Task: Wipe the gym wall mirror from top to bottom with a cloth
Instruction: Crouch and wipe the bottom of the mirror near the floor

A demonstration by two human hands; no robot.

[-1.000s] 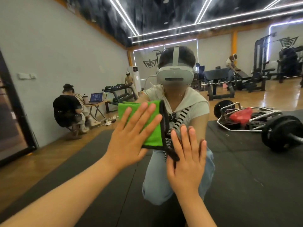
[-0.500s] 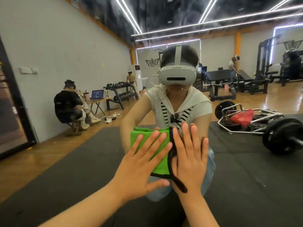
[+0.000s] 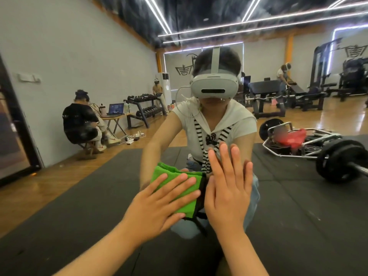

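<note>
Fingers (image 3: 176,181) spread flat, my left hand (image 3: 157,206) has slid the cloth (image 3: 166,172) low on the mirror (image 3: 298,206) — right hand (image 3: 227,196) braces flat; bottom nears.

Green black-edged cloth (image 3: 165,171), flat against wall mirror (image 3: 298,206)

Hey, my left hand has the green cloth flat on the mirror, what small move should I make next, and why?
Probably slide the left hand and cloth straight down. The cloth is pressed flat on the mirror, with more glass below it; the right hand rests flat beside it, likely bracing.
</note>
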